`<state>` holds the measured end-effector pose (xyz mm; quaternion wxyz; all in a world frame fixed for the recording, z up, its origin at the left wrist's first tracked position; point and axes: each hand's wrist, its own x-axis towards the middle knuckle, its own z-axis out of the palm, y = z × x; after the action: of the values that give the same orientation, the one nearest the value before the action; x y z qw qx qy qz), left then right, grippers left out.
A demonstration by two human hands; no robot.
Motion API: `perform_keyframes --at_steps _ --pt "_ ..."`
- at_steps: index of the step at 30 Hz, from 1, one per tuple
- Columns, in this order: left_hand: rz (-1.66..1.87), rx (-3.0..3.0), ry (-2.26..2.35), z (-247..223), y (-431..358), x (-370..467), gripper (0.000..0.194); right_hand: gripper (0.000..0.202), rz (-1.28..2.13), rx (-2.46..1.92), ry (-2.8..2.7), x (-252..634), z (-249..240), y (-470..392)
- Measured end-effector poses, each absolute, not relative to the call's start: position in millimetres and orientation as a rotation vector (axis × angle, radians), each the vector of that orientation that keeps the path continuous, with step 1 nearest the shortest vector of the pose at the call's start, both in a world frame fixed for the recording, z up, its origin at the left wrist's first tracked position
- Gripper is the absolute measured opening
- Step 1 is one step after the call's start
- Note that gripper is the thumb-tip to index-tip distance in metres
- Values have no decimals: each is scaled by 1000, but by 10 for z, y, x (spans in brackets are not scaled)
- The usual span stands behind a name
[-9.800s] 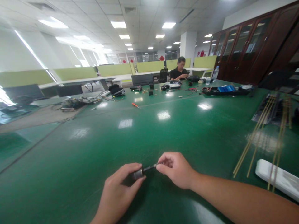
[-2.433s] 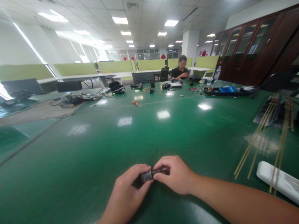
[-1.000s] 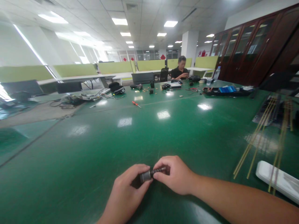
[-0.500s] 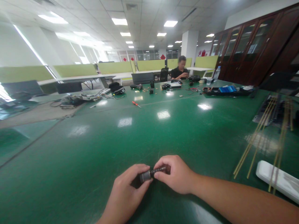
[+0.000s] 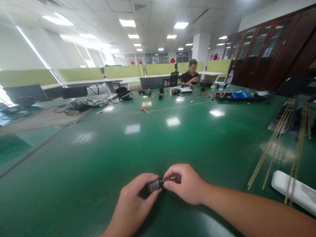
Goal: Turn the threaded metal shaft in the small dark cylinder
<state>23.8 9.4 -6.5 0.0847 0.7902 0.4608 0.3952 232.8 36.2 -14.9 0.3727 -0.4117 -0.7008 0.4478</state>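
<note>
Close to me over the green table (image 5: 158, 141), both hands meet at a small grey metal cylinder (image 5: 153, 186) with a dark collar. Thumb and fingers of my left hand (image 5: 134, 197) are closed around the cylinder's body. From its right end sticks out a thin, dark, ridged shaft (image 5: 169, 179), pointing right and slightly up. My right hand (image 5: 186, 184) pinches this shaft between thumb and forefinger. The shaft's far tip goes into the shade of the curled right fingers, so its end is partly hidden. What exactly the part is, I cannot make out.
A red screwdriver (image 5: 144, 110) lies mid-table. At right are thin yellowish rods (image 5: 271, 148) and a white elongated case (image 5: 293, 189). Electronics, a black tray (image 5: 229, 97) and a bottle (image 5: 230, 77) line the far side, where another person (image 5: 191, 74) sits. Cables and parts (image 5: 81, 106) lie far left.
</note>
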Motion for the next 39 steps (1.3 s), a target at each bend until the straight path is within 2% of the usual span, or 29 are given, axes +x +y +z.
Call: perform_keyframes --at_steps 39 --pt "1202 2367 1381 -36 102 231 14 8 1173 -1084 -1782 2332 -120 369"
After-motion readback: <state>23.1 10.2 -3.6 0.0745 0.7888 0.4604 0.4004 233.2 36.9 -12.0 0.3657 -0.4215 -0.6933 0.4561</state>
